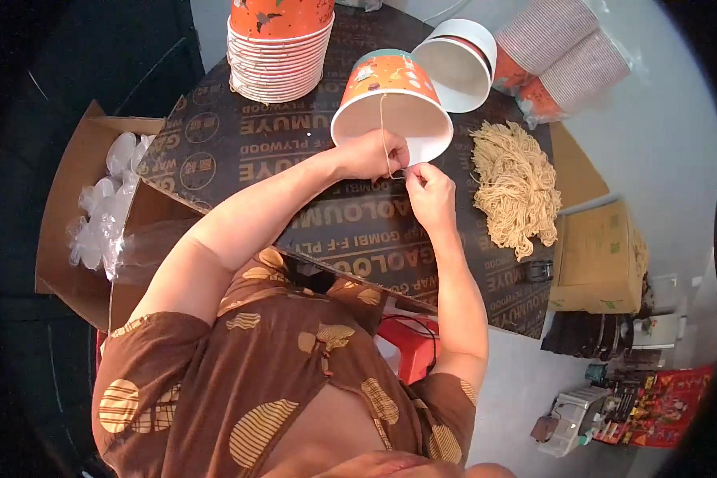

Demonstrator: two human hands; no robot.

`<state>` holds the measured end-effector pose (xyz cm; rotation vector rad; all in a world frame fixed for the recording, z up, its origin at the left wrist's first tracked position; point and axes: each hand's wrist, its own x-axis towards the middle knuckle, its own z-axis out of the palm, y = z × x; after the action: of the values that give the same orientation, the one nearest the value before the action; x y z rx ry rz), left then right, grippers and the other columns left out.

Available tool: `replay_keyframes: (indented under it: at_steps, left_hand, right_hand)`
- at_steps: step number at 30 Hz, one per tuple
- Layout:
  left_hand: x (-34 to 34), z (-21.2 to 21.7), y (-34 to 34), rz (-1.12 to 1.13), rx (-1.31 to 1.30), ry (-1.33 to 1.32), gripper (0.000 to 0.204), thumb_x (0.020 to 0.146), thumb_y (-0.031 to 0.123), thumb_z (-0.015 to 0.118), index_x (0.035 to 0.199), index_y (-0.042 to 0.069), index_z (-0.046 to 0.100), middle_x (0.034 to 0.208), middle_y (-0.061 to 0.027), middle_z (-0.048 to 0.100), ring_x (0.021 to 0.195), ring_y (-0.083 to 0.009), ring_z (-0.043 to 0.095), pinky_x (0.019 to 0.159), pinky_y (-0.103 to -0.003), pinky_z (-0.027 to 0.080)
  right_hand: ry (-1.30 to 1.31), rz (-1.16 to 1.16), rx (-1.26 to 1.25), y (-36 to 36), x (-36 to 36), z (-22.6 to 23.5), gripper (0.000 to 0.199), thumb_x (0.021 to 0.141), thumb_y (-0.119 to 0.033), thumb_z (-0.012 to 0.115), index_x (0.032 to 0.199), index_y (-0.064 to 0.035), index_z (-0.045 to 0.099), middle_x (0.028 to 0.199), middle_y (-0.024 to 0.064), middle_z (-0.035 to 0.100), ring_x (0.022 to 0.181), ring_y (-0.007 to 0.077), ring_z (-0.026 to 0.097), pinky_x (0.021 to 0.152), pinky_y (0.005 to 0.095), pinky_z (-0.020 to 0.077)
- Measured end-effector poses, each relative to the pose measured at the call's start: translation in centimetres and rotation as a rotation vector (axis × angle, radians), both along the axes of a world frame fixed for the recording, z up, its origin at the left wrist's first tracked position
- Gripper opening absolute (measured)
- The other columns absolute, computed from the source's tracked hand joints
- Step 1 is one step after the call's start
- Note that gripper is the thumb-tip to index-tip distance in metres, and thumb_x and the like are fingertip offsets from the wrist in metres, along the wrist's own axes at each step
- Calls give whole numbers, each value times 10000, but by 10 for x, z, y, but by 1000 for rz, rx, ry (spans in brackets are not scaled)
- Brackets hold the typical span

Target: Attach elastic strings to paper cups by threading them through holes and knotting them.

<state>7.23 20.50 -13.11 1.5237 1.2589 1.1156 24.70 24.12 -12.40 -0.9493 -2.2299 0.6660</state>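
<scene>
Dark plywood board fills the middle of the frame. At upper centre, the left hand grips the rim of an orange paper cup lying on its side; the right hand pinches a thin string running across the cup's mouth. A heap of strings lies just right.

Small packing workshop, plywood worktable, stacked paper cups, cardboard boxes

String end hidden between pinching fingertips; top stack of cups cut by upper edge.
</scene>
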Motion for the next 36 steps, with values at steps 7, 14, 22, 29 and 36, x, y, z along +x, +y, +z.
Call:
replay_keyframes:
  at_steps: [7, 14, 22, 29, 36]
  left_hand:
    - [4, -4, 1, 36, 209, 322, 105, 770, 34, 642, 871, 7, 629, 742, -89, 636, 674, -182, 610, 609, -320, 483]
    - [5, -9, 2, 90, 292, 356, 63, 776, 43, 633, 817, -2, 622, 729, -93, 635, 719, -202, 625, 658, -347, 492]
    - [-1, 4, -1, 58, -45, -29, 38, 815, 13, 580, 796, -20, 578, 596, -48, 535, 426, -100, 499, 348, -247, 377]
    - [-1, 0, 1, 61, -38, -82, 46, 814, 13, 583, 794, -29, 583, 587, -55, 540, 423, -109, 503, 356, -259, 391]
    - [7, 2, -2, 32, -84, -171, 106, 867, 70, 609, 811, -16, 580, 614, -33, 537, 452, -83, 503, 371, -232, 387]
  right_hand:
    - [23, -34, -48, -2, -2, -1, 122, 833, -93, 624, 829, 28, 628, 804, 197, 649, 716, 331, 651, 640, 370, 490]
    - [65, -40, -84, -4, -2, 6, 158, 842, -123, 621, 820, 33, 635, 737, 210, 626, 679, 329, 654, 613, 384, 484]
    - [-232, -216, 116, -2, 8, 19, 320, 851, -244, 630, 664, 11, 579, 649, 225, 606, 630, 383, 621, 562, 440, 468]
    - [33, -152, 319, -10, -1, 14, 225, 849, -120, 651, 733, -7, 495, 609, 161, 589, 510, 352, 602, 506, 423, 471]
    - [202, -130, -329, -21, -12, 14, 129, 872, -67, 620, 875, -21, 500, 649, 142, 614, 466, 224, 610, 456, 369, 484]
